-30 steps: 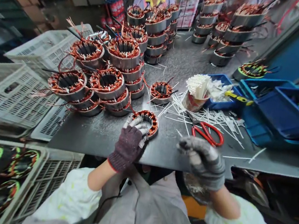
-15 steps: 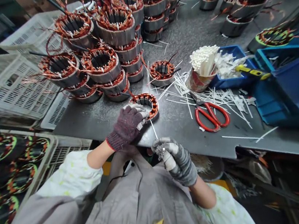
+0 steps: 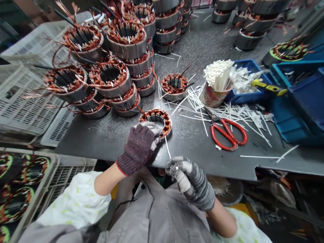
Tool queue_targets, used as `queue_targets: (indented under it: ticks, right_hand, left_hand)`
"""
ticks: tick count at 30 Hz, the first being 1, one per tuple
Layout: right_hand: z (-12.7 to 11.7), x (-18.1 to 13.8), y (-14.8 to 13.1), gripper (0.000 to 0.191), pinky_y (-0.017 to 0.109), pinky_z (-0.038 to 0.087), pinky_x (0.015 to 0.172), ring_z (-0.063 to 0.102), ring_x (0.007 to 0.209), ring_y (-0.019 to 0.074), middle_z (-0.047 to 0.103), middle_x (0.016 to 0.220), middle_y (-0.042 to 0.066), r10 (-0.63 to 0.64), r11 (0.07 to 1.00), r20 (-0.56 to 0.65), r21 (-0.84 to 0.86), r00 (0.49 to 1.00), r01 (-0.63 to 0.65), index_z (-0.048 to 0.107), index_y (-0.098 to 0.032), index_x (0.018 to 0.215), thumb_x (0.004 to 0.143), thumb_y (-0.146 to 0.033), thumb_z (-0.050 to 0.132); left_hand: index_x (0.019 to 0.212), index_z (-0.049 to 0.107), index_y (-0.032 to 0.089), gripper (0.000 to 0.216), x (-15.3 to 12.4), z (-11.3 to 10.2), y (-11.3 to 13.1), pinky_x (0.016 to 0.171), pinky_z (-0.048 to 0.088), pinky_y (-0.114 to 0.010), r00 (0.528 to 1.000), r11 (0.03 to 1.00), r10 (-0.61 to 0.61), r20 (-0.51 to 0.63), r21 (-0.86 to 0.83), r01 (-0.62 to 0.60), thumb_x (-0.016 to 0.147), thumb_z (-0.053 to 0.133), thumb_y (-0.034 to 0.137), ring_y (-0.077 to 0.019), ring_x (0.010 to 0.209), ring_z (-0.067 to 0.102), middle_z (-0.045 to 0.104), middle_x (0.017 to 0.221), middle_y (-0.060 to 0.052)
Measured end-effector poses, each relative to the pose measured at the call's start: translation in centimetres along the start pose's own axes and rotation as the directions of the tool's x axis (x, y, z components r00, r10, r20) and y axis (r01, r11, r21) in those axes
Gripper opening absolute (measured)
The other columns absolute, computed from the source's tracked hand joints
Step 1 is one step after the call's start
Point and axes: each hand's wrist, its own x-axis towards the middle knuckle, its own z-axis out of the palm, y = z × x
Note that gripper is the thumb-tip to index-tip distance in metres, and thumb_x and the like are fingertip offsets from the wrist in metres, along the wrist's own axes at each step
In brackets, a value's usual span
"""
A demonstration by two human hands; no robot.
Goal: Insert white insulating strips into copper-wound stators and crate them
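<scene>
A motor stator (image 3: 166, 127) with copper windings lies on the dark bench near its front edge. My left hand (image 3: 139, 146), in a dark maroon glove with pale fingertips, is closed on the stator's near left rim. From the right side of its winding a thin white strip (image 3: 167, 147) runs toward me. The near end of that strip goes into the pinched fingers of my right hand (image 3: 191, 180), in a grey glove, beyond the bench edge. Just behind sits a second stator (image 3: 173, 95), touched by nobody.
Stacked stators (image 3: 117, 76) stand at left. Red-handled scissors (image 3: 230, 135), scattered white strips (image 3: 237, 112) and a cup of strips (image 3: 213, 95) lie to the right, near blue bins (image 3: 310, 105). White baskets (image 3: 18, 98) and a crate of stators (image 3: 47, 178) flank the bench at left.
The view has tilted slightly, so the bench sits lower in the picture. Both hands keep their holds on the stator and the white strip, with little movement between them.
</scene>
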Motion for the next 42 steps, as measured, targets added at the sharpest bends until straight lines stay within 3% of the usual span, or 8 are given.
queue_targets:
  ticks: [6, 12, 15, 21, 28, 35, 42]
  right_hand:
    - [-0.3, 0.1, -0.4, 0.017, 0.027, 0.06, 0.084, 0.072, 0.094, 0.0162, 0.073, 0.101, 0.006, 0.002, 1.0, 0.032, 0.013, 0.999, -0.002, 0.064, -0.023, 0.102, 0.094, -0.013, 0.053]
    - [0.6, 1.4, 0.1, 0.018, 0.024, 0.059, 0.079, 0.072, 0.087, 0.014, 0.073, 0.097, 0.004, 0.006, 0.996, -0.015, 0.086, 1.0, -0.004, 0.065, -0.023, 0.101, 0.096, -0.013, 0.052]
    - [0.7, 2.1, 0.3, 0.017, 0.024, 0.06, 0.074, 0.072, 0.084, 0.0145, 0.073, 0.098, 0.005, -0.012, 0.991, -0.064, 0.13, 0.998, 0.02, 0.065, -0.023, 0.098, 0.097, -0.016, 0.049]
    - [-0.9, 1.0, -1.2, 0.015, 0.026, 0.06, 0.072, 0.073, 0.08, 0.0156, 0.073, 0.092, 0.005, 0.023, 1.0, -0.07, -0.006, 0.997, -0.023, 0.065, -0.023, 0.093, 0.094, -0.014, 0.053]
    - [-0.5, 1.0, -1.1, 0.015, 0.026, 0.06, 0.073, 0.072, 0.081, 0.0154, 0.073, 0.09, 0.004, 0.021, 0.999, -0.058, 0.029, 0.998, -0.019, 0.065, -0.023, 0.095, 0.096, -0.015, 0.052]
    - [0.7, 2.6, -0.2, 0.017, 0.027, 0.06, 0.073, 0.072, 0.079, 0.015, 0.074, 0.093, 0.005, 0.071, 0.988, -0.112, 0.146, 0.991, -0.054, 0.067, -0.022, 0.093, 0.099, -0.022, 0.051]
    - [0.0, 2.9, -0.7, 0.016, 0.03, 0.061, 0.075, 0.072, 0.082, 0.0164, 0.074, 0.092, 0.005, 0.152, 0.979, -0.146, 0.16, 0.977, -0.128, 0.067, -0.023, 0.091, 0.099, -0.022, 0.053]
  left_hand:
    - [0.113, 0.066, 0.017, 0.021, 0.0, -0.4, 0.1, 0.094, 0.045, -0.045, 0.997, 1.0, -0.026, 0.071, -0.007, 0.026, 0.099, 0.053, 0.025, -0.0304, 0.116, 0.061, 0.071, 0.116, -0.012]
    - [0.116, 0.064, 0.016, 0.023, -0.1, -0.3, 0.2, 0.095, 0.046, -0.045, 0.999, 0.999, -0.025, 0.041, -0.023, 0.026, 0.1, 0.051, 0.026, -0.03, 0.117, 0.061, 0.072, 0.115, -0.011]
    - [0.121, 0.062, 0.016, 0.027, -0.2, -0.5, 0.2, 0.097, 0.046, -0.045, 0.995, 0.998, -0.049, 0.084, -0.033, 0.052, 0.101, 0.049, 0.027, -0.0296, 0.121, 0.06, 0.07, 0.12, -0.012]
    - [0.121, 0.064, 0.017, 0.027, -0.2, -0.7, 0.3, 0.099, 0.045, -0.045, 0.995, 1.0, -0.012, 0.101, -0.027, 0.015, 0.099, 0.05, 0.022, -0.0303, 0.126, 0.058, 0.07, 0.121, -0.013]
    - [0.118, 0.063, 0.017, 0.025, -0.1, -0.3, 0.0, 0.096, 0.045, -0.046, 0.995, 1.0, -0.003, 0.1, -0.015, 0.005, 0.101, 0.047, 0.025, -0.0301, 0.121, 0.059, 0.071, 0.117, -0.011]
    - [0.119, 0.065, 0.017, 0.027, -0.2, 0.0, 0.0, 0.096, 0.044, -0.048, 0.996, 0.998, -0.038, 0.081, -0.051, 0.042, 0.1, 0.049, 0.027, -0.0315, 0.12, 0.059, 0.071, 0.115, -0.013]
    - [0.124, 0.062, 0.019, 0.03, -0.4, -0.5, -0.1, 0.105, 0.043, -0.047, 0.996, 0.985, -0.015, 0.093, -0.168, 0.031, 0.097, 0.05, 0.023, -0.0284, 0.129, 0.056, 0.069, 0.122, -0.012]
